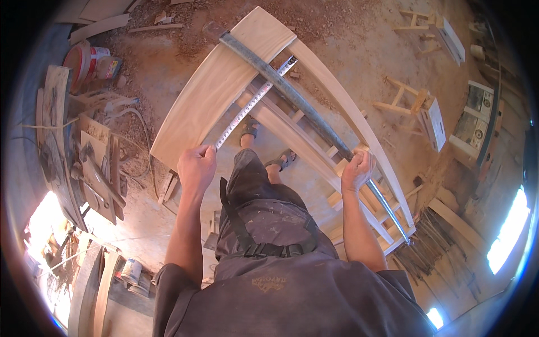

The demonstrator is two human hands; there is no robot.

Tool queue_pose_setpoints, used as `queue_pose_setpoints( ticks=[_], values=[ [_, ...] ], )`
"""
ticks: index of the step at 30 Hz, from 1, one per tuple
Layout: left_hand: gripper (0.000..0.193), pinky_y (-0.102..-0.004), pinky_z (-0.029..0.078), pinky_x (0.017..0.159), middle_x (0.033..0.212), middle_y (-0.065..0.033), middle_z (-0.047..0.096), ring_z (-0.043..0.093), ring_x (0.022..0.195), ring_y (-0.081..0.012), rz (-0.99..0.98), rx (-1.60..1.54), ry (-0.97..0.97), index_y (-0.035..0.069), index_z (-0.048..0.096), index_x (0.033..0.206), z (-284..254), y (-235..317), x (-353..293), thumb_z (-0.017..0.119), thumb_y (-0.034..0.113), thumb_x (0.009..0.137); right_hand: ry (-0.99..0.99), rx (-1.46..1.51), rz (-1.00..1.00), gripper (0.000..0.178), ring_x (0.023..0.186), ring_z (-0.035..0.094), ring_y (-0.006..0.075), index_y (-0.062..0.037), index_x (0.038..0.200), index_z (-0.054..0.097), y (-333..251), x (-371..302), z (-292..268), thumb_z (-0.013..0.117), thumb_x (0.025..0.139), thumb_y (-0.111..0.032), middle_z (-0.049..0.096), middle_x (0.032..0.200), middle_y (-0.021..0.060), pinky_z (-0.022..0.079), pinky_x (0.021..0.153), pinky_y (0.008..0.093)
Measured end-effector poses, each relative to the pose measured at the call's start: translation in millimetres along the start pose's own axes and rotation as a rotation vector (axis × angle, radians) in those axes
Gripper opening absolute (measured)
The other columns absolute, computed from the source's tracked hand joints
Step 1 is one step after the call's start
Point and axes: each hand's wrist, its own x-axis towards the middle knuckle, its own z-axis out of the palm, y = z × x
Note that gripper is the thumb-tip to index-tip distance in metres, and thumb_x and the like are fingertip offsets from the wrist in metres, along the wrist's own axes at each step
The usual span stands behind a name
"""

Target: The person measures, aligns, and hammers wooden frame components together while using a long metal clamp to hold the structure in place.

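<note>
My left grip (197, 165) is clenched around the near end of the tape (247, 110); I cannot tell whether its case is inside the fist. The right grip (357, 170) is closed around the metal bar (297, 100), which slants across the wooden frame. The tape is stretched beside the inner edge of the wide board (208, 90), its far end near the curved rail (338, 86).

I reckon the tape could bend or slip off line if my left grip slackens, or snag where it crosses the bar. Were my right grip to loosen, the bar might roll and scuff the wood.

My sandalled feet (283, 160) show through the frame's openings, so a step could knock its beams. Two small wooden stands (435, 122) are at right, well apart; thin rods (435, 247) lie beyond the frame's near end, and a red bucket (76, 63) sits far left.
</note>
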Motion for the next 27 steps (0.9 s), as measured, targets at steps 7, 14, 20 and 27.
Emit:
queue_pose_setpoints(
  ticks=[7,14,20,27],
  values=[
    [0.028,-0.0396,0.047,0.062,0.06,-0.0181,0.058,0.061,0.057,-0.0283,-0.04,0.009,-0.054,0.003,0.072,0.086,-6,6,3,0.061,0.029,0.084,0.021,-0.016,-0.006,0.019,0.084,0.057,0.0312,-0.0083,0.078,0.065,-3,1,0,0.05,0.088,-0.015,0.065,0.084,0.0082,0.045,0.077,0.0426],
    [0.033,-0.0323,0.039,0.053,0.053,-0.0038,0.045,0.048,0.052,-0.0102,0.004,0.016,-0.057,-0.003,0.059,0.069,-7,-1,5,0.058,0.027,0.083,0.016,-0.028,-0.003,0.018,0.082,0.057,0.0311,-0.008,0.077,0.064,-10,-1,-3,0.051,0.087,-0.013,0.065,0.083,0.0082,0.045,0.075,0.0423],
    [0.033,-0.0355,0.037,0.051,0.053,-0.0092,0.04,0.041,0.053,-0.0109,0.056,-0.037,-0.077,-0.006,0.058,0.074,-10,-36,-11,0.057,0.025,0.085,0.04,0.056,0.025,0.011,0.081,0.057,0.0313,-0.0069,0.079,0.066,-13,2,-5,0.057,0.084,-0.009,0.065,0.082,0.0092,0.045,0.076,0.0407],
    [0.029,-0.031,0.036,0.051,0.058,-0.0014,0.051,0.044,0.058,-0.0085,0.225,0.094,-0.171,-0.002,0.062,0.072,-5,-104,-83,0.057,0.021,0.088,0.108,0.365,-0.149,0.02,0.096,0.057,0.0351,-0.0082,0.094,0.064,-9,-42,-56,0.066,0.074,-0.006,0.063,0.099,0.0134,0.045,0.088,0.045]
  ],
)
